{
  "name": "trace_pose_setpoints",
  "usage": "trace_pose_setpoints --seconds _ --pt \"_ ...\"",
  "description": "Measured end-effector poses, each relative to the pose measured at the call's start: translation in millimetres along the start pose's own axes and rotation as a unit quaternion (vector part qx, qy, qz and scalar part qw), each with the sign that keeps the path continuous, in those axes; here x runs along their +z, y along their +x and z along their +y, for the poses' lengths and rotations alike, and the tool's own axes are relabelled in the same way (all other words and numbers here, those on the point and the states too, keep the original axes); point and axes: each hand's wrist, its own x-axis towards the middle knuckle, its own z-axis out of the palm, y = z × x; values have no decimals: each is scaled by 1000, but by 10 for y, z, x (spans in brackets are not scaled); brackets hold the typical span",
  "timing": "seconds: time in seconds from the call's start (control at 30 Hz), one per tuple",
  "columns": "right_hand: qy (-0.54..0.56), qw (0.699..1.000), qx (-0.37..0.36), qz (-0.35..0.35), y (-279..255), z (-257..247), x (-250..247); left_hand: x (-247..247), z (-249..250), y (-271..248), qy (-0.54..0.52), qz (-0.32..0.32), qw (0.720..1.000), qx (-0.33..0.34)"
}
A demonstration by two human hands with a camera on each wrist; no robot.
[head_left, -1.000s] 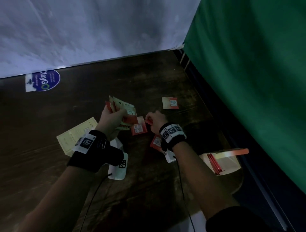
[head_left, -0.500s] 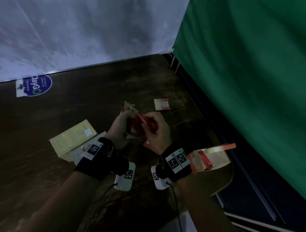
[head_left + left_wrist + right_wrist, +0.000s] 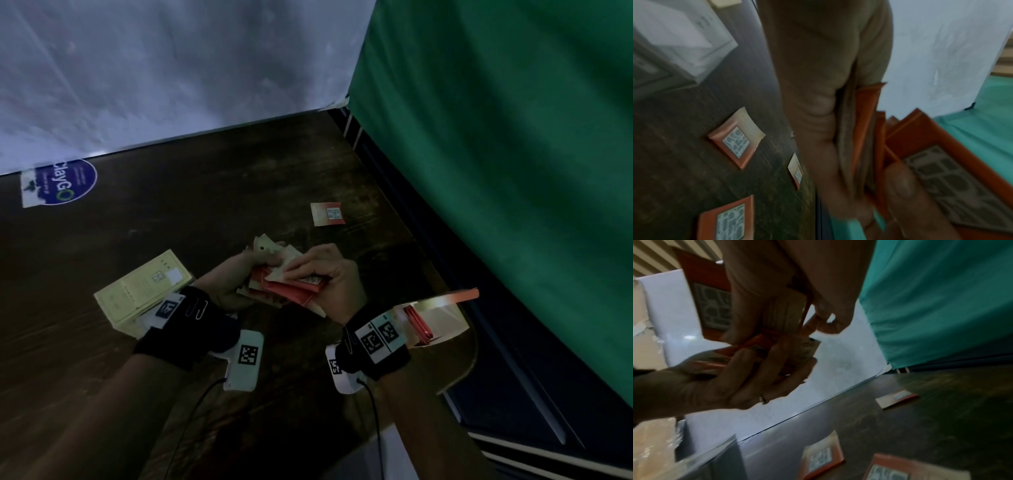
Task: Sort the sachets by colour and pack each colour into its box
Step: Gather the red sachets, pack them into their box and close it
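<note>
My left hand (image 3: 251, 274) grips a mixed bundle of sachets (image 3: 270, 255), cream ones behind and red ones in front, above the table's middle. My right hand (image 3: 301, 274) pinches the red sachets (image 3: 291, 291) at the front of that bundle, thumb on top. The left wrist view shows the bundle (image 3: 867, 123) edge-on against the palm. A yellow box (image 3: 144, 291) lies closed at the left. At the right, beside my right wrist, stands an open red box (image 3: 442, 301) with red sachets (image 3: 418, 322) inside. Loose red sachets lie on the table (image 3: 327, 214) (image 3: 735, 139) (image 3: 822, 456).
The dark wooden table (image 3: 205, 212) ends at a white wall (image 3: 171, 68) behind and a green cloth (image 3: 496, 171) on the right. A blue round sticker (image 3: 65, 181) sits at the far left. The table's right edge runs just past the red box.
My right hand lifted from the table with a red sachet and came to the bundle in my left hand. Both hands now hold it together.
</note>
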Motion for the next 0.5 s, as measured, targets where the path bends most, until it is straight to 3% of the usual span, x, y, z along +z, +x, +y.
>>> trace_pose_setpoints --seconds 0.17,0.23,0.3,0.4,0.5 --pt "-43 998 3 -46 -14 46 -97 68 -4 19 -31 29 997 70" --pt "-7 1000 27 -8 -19 44 -123 111 6 5 -52 56 992 98" --pt "21 996 45 80 -8 27 -150 126 11 9 -62 81 987 121" --pt "-47 978 71 189 20 19 -200 161 11 23 -36 138 977 161" --pt "-105 982 61 148 45 -51 -157 285 -29 8 -6 157 963 217"
